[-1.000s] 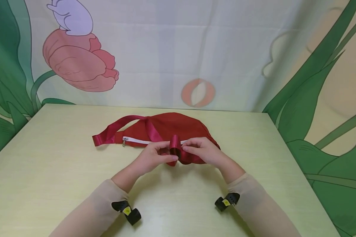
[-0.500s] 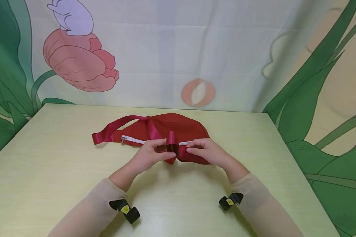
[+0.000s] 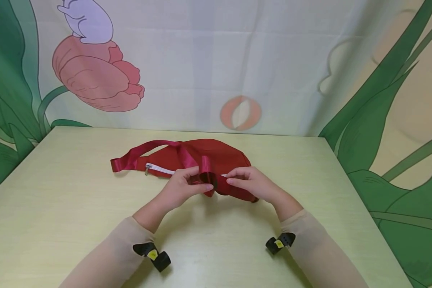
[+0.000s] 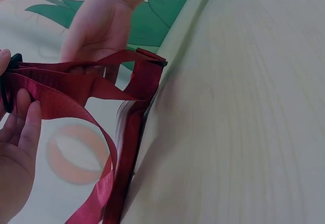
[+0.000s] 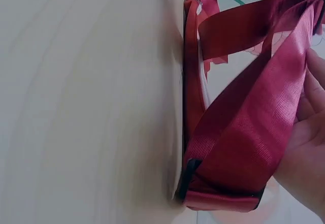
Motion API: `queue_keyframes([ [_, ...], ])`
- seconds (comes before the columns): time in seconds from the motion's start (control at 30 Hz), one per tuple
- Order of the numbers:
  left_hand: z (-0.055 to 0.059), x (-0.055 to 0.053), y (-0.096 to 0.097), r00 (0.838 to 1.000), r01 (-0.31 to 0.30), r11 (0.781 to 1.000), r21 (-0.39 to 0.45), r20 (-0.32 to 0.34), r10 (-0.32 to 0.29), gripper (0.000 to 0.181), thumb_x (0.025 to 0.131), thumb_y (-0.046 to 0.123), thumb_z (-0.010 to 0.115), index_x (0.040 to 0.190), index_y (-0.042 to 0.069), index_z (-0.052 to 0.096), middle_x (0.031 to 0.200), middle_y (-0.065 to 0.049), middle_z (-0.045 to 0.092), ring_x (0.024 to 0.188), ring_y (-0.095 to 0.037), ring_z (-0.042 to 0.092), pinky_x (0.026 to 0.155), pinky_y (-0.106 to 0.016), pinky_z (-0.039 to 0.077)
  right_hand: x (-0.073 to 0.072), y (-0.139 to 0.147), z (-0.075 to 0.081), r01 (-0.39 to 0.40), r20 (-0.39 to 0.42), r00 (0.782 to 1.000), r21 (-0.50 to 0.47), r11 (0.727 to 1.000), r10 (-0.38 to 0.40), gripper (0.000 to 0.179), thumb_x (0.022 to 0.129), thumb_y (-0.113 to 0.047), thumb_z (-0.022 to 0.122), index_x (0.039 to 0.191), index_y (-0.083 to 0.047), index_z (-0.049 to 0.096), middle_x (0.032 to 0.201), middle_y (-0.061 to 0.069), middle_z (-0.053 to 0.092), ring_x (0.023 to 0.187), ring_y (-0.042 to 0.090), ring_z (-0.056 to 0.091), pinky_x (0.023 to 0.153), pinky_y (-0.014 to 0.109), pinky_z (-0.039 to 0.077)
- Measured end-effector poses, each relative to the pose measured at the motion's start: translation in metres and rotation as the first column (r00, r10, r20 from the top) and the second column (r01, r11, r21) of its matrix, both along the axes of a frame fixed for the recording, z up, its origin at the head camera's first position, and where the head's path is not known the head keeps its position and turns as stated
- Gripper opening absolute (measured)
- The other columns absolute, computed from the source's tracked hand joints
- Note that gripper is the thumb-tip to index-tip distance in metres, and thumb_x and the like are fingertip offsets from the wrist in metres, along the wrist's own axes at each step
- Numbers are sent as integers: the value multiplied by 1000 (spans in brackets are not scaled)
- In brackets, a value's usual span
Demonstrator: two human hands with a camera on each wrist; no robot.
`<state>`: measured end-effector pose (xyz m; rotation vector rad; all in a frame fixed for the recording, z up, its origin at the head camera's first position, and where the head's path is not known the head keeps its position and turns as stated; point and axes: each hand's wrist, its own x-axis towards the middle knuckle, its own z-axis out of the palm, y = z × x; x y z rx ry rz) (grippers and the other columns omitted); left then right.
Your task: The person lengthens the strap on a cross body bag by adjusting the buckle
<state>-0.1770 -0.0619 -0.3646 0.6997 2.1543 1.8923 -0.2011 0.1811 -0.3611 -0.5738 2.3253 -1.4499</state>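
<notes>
Red waist bag [image 3: 219, 150] lies on the pale, wood-grained worktop [image 3: 216, 248], in its far half; clock positions are read from the head view, 12 o'clock at the top. Its long axis runs nearly crosswise, from between 9 and 10 o'clock down to between 3 and 4. The narrow end points toward 9 o'clock; the rounded, domed edge faces 12, and the zipped side faces 6.

Appearance: body of matt red cloth, broad at the middle and tapered. A white zip [image 3: 161, 170] follows the front, with a metal puller [image 3: 146, 171] at its 9 o'clock end. Crimson strap [image 3: 119, 164], of glossy, finely ribbed webbing, arches out beyond the narrow end and doubles back across the body. Nearer 6 o'clock, part of it stands up as a rounded loop [image 3: 206, 163]. A black buckle [image 4: 6, 94] shows on the strap in both wrist views; a black fitting [image 5: 188, 179] sits at the opposite end.

Left hand [image 3: 178, 188], at the loop's 8 o'clock: fingers and thumb grip the strap at the buckle. Right hand [image 3: 259, 186], at its 4 o'clock: fingers pinch the strap.
</notes>
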Motion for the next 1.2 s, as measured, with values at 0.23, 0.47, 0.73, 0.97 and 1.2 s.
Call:
queue_keyframes([
  [0.23, 1, 0, 1, 1000, 11, 1000, -23, 23, -10, 36, 82, 15, 72, 116, 6, 63, 101, -7, 65, 90, -24, 60, 78, -34, 51, 2, 1, 3, 11, 23, 1000, -37, 999, -10, 21, 91, -19, 62, 104, -3, 67, 95, 6, 66, 90, 23, 58, 78, 33, 49],
  [0.47, 1, 3, 8, 997, 80, 996, 27, 12, -81, 33, 82, 10, 72, 114, 3, 63, 100, -10, 66, 89, -25, 63, 78, -38, 52, 6, -5, 9, -8, 29, 1000, -37, 999, 9, 21, 91, -20, 61, 104, -5, 68, 95, 6, 66, 92, 23, 57, 76, 34, 50],
  [0.73, 9, 2, 0, 999, -36, 999, 24, -27, 36, 32, 82, 8, 71, 112, 2, 64, 101, -10, 65, 90, -25, 61, 77, -36, 52, 5, 6, 2, -57, -36, 997, 100, 993, 61, 35, 84, -24, 70, 114, -8, 61, 102, 5, 62, 94, 23, 57, 76, 34, 51],
  [0.97, 24, 1, -14, 995, -104, 991, 86, 16, 103, 36, 82, 4, 69, 117, -2, 61, 108, -15, 63, 97, -28, 58, 78, -35, 52, 7, 18, -7, -15, -298, 942, 420, 907, 153, 60, 79, -12, 75, 131, -7, 47, 130, 14, 46, 118, 31, 41, 93, 45, 41],
  [1.2, 28, 0, -21, 994, -112, 979, 168, 15, 111, 40, 82, 1, 69, 120, 0, 59, 116, -11, 59, 110, -27, 52, 82, -37, 51, 6, 32, -4, -57, -220, 964, 369, 928, 147, 61, 83, -8, 70, 138, -8, 42, 130, 7, 50, 123, 26, 43, 101, 46, 34],
])
